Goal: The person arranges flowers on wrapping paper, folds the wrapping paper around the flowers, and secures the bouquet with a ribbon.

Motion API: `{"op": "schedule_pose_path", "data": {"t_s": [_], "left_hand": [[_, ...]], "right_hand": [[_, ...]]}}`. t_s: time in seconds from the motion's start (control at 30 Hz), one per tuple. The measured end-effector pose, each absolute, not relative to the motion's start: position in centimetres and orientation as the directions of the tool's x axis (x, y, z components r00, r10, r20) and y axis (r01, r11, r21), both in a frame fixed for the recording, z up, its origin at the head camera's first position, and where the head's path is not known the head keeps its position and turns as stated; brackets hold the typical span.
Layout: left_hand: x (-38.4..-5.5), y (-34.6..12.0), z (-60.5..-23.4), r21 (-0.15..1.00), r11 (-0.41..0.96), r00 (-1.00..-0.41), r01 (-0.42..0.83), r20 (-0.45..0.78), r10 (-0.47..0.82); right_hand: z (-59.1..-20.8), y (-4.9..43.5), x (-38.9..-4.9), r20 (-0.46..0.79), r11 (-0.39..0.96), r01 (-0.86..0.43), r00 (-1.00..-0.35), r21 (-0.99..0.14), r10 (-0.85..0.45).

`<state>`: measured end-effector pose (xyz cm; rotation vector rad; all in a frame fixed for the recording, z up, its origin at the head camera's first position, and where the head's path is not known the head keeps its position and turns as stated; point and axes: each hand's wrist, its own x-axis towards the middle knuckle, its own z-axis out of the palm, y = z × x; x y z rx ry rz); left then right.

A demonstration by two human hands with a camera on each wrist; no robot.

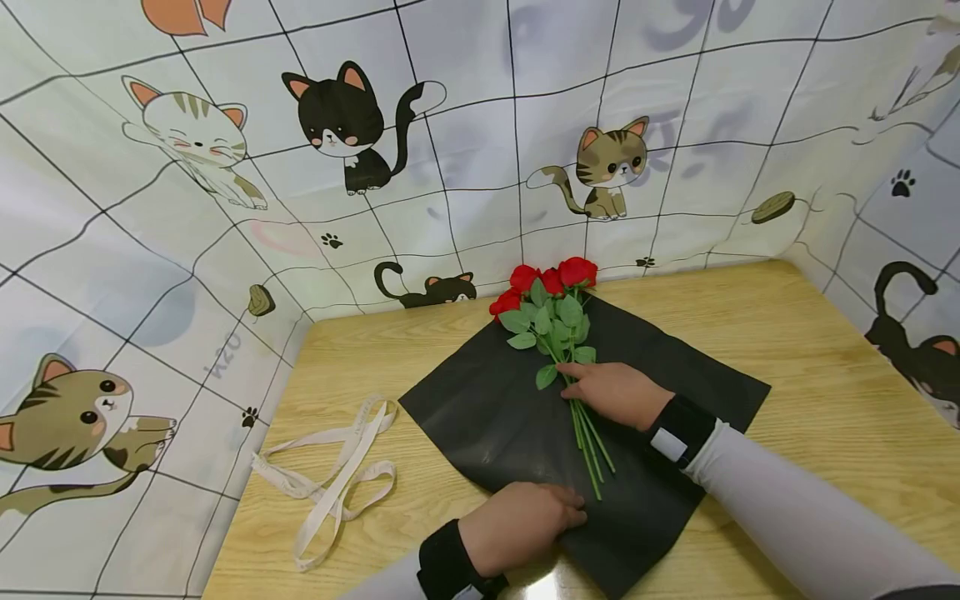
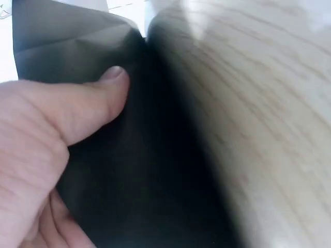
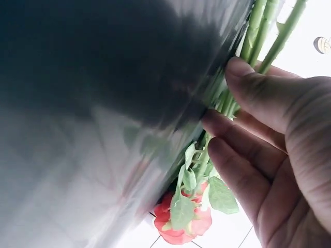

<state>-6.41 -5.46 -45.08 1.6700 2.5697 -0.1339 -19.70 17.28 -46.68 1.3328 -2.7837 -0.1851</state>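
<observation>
Several red roses (image 1: 577,272) with green leaves and long stems lie across a sheet of black wrapping paper (image 1: 495,417), blooms toward the back wall. My right hand (image 1: 618,393) holds the stems midway, just below the leaves. In the right wrist view, thumb and fingers of that hand (image 3: 269,139) close around the green stems (image 3: 258,36) near the glossy paper surface. My left hand (image 1: 517,521) pinches the front left edge of the paper, left of the stem ends. The left wrist view has its thumb (image 2: 98,98) on top of the paper (image 2: 139,170), with other fingertips beneath.
A loosely looped white ribbon (image 1: 348,475) lies on the left of the wooden table (image 1: 847,350). A cat-printed cloth wall (image 1: 480,150) stands along the table's back and sides. The rose blooms reach close to the table's back edge.
</observation>
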Motion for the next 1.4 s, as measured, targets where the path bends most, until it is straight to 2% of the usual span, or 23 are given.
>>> {"op": "schedule_pose_path", "data": {"t_s": [0.2,0.33,0.47,0.53,0.7,0.87,0.93,1.03,1.17,1.27,1.4], "left_hand": [[-5.7,-5.8,-44.1,0.077,0.403,-0.382,0.912,-0.198,0.903],[-5.8,-6.2,-43.4,0.212,0.396,-0.344,0.893,-0.244,0.907],[-7.1,-6.6,-42.3,0.363,0.408,-0.346,0.838,-0.226,0.911],[-8.2,-6.8,-41.5,0.394,0.418,-0.381,0.819,-0.172,0.909],[-10.7,-6.7,-39.9,0.331,0.494,-0.532,0.804,0.03,0.846],[-13.5,-6.1,-40.7,0.358,0.615,-0.679,0.703,0.079,0.73],[-14.6,-5.8,-41.7,0.402,0.646,-0.723,0.648,0.06,0.688],[-15.8,-5.6,-43.3,0.458,0.679,-0.774,0.573,0.032,0.632],[-17.0,-5.4,-45.2,0.488,0.718,-0.823,0.497,0.002,0.569],[-17.8,-5.1,-46.2,0.492,0.738,-0.845,0.461,-0.009,0.534],[-18.7,-4.8,-46.9,0.49,0.762,-0.868,0.424,-0.02,0.496]], "right_hand": [[-47.0,16.6,-20.2,0.005,0.638,-0.764,-0.641,0.096,-0.768],[-47.3,16.2,-20.4,0.002,0.64,-0.761,-0.644,0.106,-0.765],[-47.3,16.1,-20.5,0.001,0.643,-0.759,-0.646,0.102,-0.763],[-47.3,16.1,-20.6,0.002,0.644,-0.759,-0.647,0.098,-0.763],[-47.1,16.4,-20.6,0.034,0.621,-0.781,-0.62,0.07,-0.784],[-45.8,17.1,-20.5,-0.033,0.608,-0.794,-0.607,-0.007,-0.794],[-45.2,17.8,-20.5,-0.043,0.631,-0.771,-0.63,-0.086,-0.775],[-44.6,19.3,-20.6,0.023,0.662,-0.712,-0.684,-0.235,-0.729],[-43.8,21.5,-20.4,0.058,0.674,-0.565,-0.785,-0.476,-0.617],[-43.4,22.6,-19.6,-0.039,0.638,-0.413,-0.82,-0.651,-0.57],[-43.8,23.0,-18.1,-0.191,0.643,-0.305,-0.79,-0.703,-0.583]]}}
